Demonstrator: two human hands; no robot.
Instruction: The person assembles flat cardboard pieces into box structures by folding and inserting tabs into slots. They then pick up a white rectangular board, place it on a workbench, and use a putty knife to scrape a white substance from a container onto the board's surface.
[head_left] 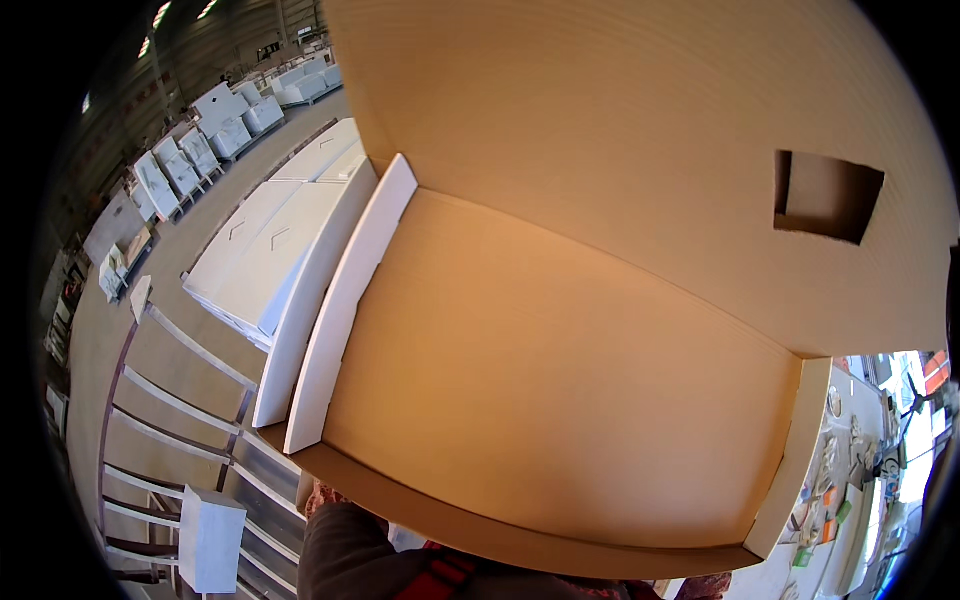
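A large brown cardboard box [560, 390] fills the middle of the head view, its big flap [580, 130] standing up at the far side with a square cut-out in it. Along the box's left side stand two long white boards [350, 310], [310, 310], roughly parallel and slightly apart. A narrow pale strip [795, 460] lines the right side. My left arm, in a dark sleeve [345, 550], reaches up to the near left corner; a patterned reddish cuff shows there, and the fingers are hidden by the box. Of my right arm only a patterned reddish patch [705, 588] shows below the near edge.
Left of the box lies a stack of white panels [270, 240]. A metal roller frame [180, 420] runs along the lower left with a white block [211, 540] on it. At right, a white table [850, 430] bears small scattered items. Wrapped goods [175, 170] stand farther back.
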